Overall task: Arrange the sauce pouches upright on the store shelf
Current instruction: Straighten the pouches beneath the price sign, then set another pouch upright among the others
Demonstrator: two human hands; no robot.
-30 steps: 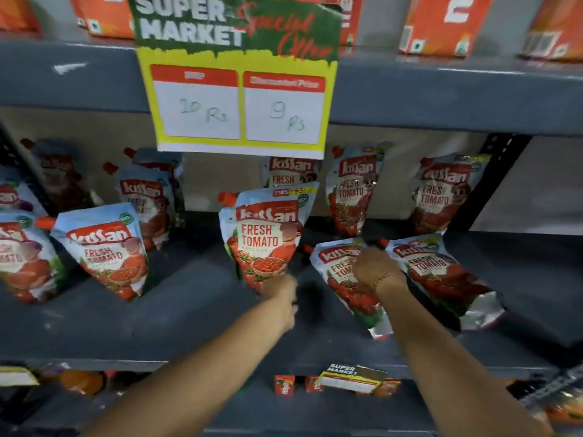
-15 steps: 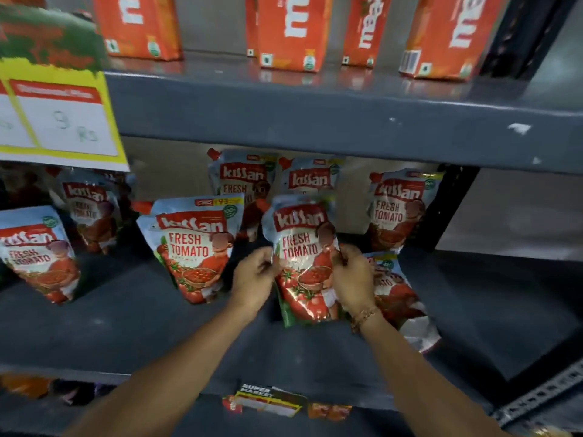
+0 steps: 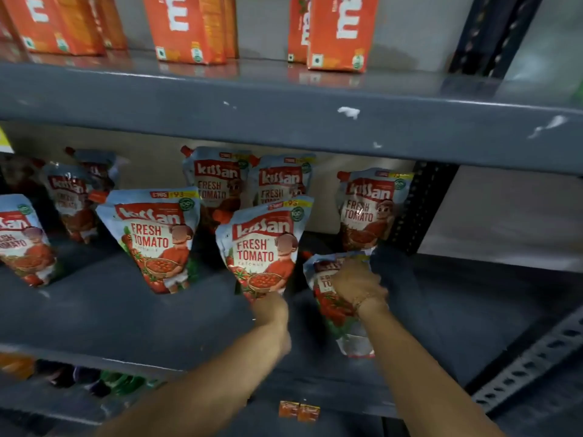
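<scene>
Several tomato sauce pouches stand upright on the grey middle shelf (image 3: 126, 316). One upright pouch (image 3: 263, 247) stands front and centre; my left hand (image 3: 270, 307) is at its bottom edge, touching it with curled fingers. To its right a flat-lying pouch (image 3: 334, 307) rests on the shelf, and my right hand (image 3: 356, 283) grips its upper part. Another upright pouch (image 3: 156, 238) stands to the left. More pouches stand behind, including one at the back right (image 3: 369, 209).
Orange juice cartons (image 3: 189, 26) line the shelf above. A dark perforated upright post (image 3: 419, 209) bounds the shelf on the right, with bare shelf beyond it. A lower shelf holds bottles (image 3: 94, 380) and small orange packets (image 3: 299, 411).
The pouch held in both hands now stands upright. My right hand has left it and gone right onto the lying pouch; my left hand dropped to its base. The view shifted right.
</scene>
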